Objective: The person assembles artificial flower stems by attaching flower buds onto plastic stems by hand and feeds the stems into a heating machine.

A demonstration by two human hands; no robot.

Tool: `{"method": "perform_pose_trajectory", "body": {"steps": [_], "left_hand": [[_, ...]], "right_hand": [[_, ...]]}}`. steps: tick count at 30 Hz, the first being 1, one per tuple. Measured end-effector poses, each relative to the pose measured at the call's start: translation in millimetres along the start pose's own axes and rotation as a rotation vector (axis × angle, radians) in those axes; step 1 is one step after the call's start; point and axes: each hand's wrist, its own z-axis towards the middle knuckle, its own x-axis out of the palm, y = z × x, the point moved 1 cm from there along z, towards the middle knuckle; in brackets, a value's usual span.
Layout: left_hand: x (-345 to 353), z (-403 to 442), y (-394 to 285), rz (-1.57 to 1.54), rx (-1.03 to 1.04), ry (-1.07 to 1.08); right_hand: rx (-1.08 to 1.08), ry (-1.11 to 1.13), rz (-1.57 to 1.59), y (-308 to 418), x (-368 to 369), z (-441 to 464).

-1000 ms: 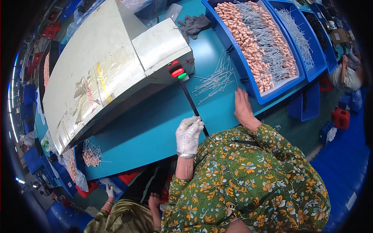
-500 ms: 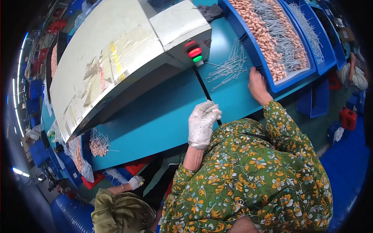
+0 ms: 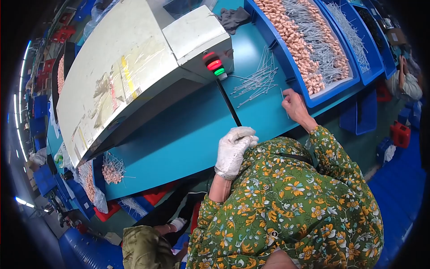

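Note:
My left hand (image 3: 232,151), in a white glove, is closed above the near table edge, in front of my body. Whatever sits between its fingers is hidden. Beside the blue tray, my bare right hand (image 3: 296,108) pinches a thin grey wire pin (image 3: 281,93), which stands nearly upright in the view. A loose pile of similar grey wire pins (image 3: 257,83) lies on the turquoise table just left of that hand. The blue tray (image 3: 309,102) holds rows of grey wire pins with copper-coloured ends (image 3: 286,33).
A large whitish machine housing (image 3: 134,58) covers the table's left side, with a red and green lamp (image 3: 214,63) and a black strip (image 3: 229,104) in front. More blue trays (image 3: 378,74) stand right. Copper-ended pins (image 3: 113,170) lie far left. Another person (image 3: 145,244) is at lower left.
My right hand has come slightly down and now shows a wire pin in its fingers. The left hand has turned, hiding its fingertips. The other person's gloved hand has moved right and down.

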Motion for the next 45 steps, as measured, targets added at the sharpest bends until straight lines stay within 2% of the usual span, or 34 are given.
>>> {"method": "perform_pose_trajectory", "body": {"steps": [2,8,12,15,18,20,23,26,27,30,34,38,45], "left_hand": [[-0.1,-0.8,4.8,-0.034,-0.039,0.063],[8.3,-11.2,6.8,0.01,-0.173,0.143],[4.7,-13.8,6.2,-0.027,-0.078,0.04],[4.0,-12.5,-0.6,0.199,0.151,-0.092],[18.3,-11.7,-9.0,-0.014,0.13,-0.219],[11.6,-17.6,-15.7,-0.029,0.129,-0.238],[22.9,-17.1,-6.2,-0.106,0.165,-0.276],[33.5,-20.9,-3.0,-0.174,0.229,-0.366],[24.7,-29.2,-9.2,-0.2,0.247,-0.398],[38.3,-30.9,0.1,-0.276,0.261,-0.489],[47.2,-39.8,12.8,-0.281,0.274,-0.573],[52.0,-49.3,29.1,-0.537,0.355,-0.595],[56.1,-74.4,31.0,-0.651,0.406,-0.604]], "right_hand": [[0.142,0.091,0.151,-8.7,5.5,1.6],[0.196,0.132,0.195,-8.4,19.9,5.2],[0.023,0.166,0.241,16.5,13.1,-1.9],[-0.057,0.292,0.336,58.8,-6.6,-12.6],[-0.148,0.462,0.409,93.4,-31.3,-23.4],[-0.228,0.541,0.449,125.0,-36.4,-35.4],[-0.372,0.638,0.49,127.3,-40.9,-37.6],[-0.428,0.704,0.454,136.4,-43.3,-37.9],[-0.488,0.685,0.42,154.6,-37.9,-41.9],[-0.607,0.729,0.368,149.2,-42.5,-33.6],[-0.682,0.804,0.391,150.1,-44.4,-31.2],[-0.7,0.917,0.403,154.6,-43.9,-34.4],[-0.647,1.072,0.346,163.3,-40.9,-51.0]]}}
